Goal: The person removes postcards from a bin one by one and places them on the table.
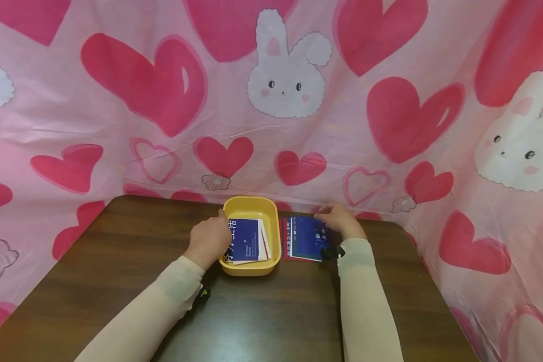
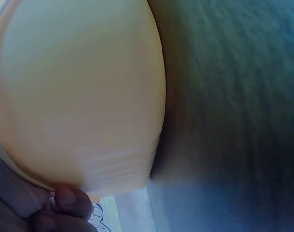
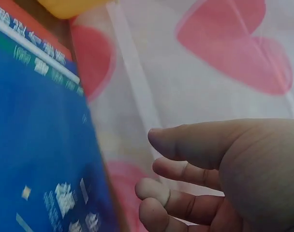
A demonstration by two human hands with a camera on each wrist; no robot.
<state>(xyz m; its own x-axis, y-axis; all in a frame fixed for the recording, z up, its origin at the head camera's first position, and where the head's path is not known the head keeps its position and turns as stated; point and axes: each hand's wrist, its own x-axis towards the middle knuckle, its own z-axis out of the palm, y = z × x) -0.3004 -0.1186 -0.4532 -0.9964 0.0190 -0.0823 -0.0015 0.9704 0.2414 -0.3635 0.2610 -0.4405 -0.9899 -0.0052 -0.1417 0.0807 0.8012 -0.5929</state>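
Note:
A yellow plastic basin (image 1: 250, 270) stands near the back of the table, with a blue card (image 1: 245, 240) bearing white characters on top of a few white and red-edged ones inside. My left hand (image 1: 210, 240) grips the basin's left rim; in the left wrist view the fingertips (image 2: 72, 199) curl at its edge beneath the pale outer wall. Right of the basin lies a fanned pile of blue, white and red cards (image 1: 305, 237). My right hand (image 1: 342, 221) hovers at that pile's far right corner. In the right wrist view its fingers are loosely bent, holding nothing.
The brown wooden table (image 1: 262, 311) meets a pink curtain (image 1: 235, 125) printed with hearts and rabbits right behind the basin and the cards. That curtain also runs along the left and right sides.

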